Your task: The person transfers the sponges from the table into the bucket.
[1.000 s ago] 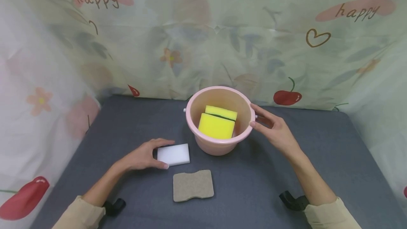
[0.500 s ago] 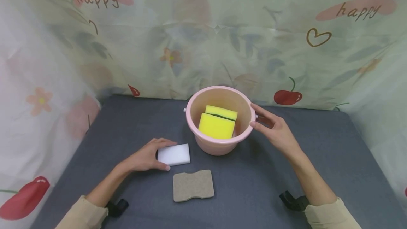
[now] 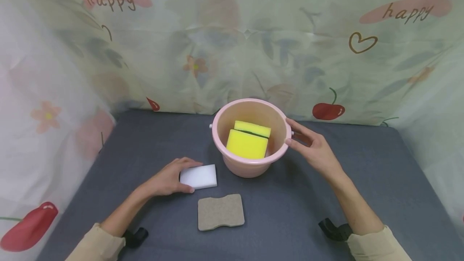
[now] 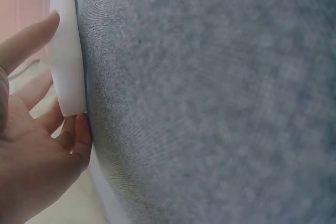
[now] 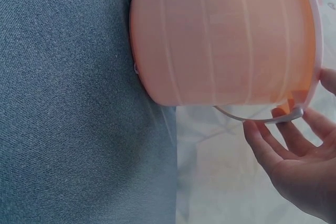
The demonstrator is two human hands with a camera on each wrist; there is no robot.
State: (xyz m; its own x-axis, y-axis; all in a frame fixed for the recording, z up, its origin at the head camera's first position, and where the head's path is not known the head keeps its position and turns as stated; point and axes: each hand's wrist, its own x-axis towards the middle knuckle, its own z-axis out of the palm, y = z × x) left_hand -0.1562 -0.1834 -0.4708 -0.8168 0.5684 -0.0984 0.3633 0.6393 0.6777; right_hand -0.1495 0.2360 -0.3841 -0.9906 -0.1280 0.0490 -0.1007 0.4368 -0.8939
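Note:
My left hand (image 3: pixel 170 178) has its thumb and fingers on opposite long edges of a white sponge (image 3: pixel 198 177), which lies flat on the table. In the left wrist view the thumb presses the near edge of this sponge (image 4: pixel 67 51), and the other fingers reach behind and under its end. At the rim of a pink bucket (image 3: pixel 246 168), my right hand (image 3: pixel 317 150) holds the right side, thumb in front and fingers behind, beside the handle joint. The right wrist view shows the fingers at the bucket's thin handle (image 5: pixel 252 119). Two yellow sponges (image 3: pixel 247 144) stand inside the bucket.
A grey-brown scouring sponge (image 3: pixel 221 212) with notched long sides lies in front of the bucket. The dark grey table (image 3: pixel 282 220) ends at a patterned curtain (image 3: pixel 246 43) behind, with more curtain at both sides.
My left hand has slid slightly to the right, closer around the white sponge. The sponge has hardly moved. My right hand and the bucket stay in place.

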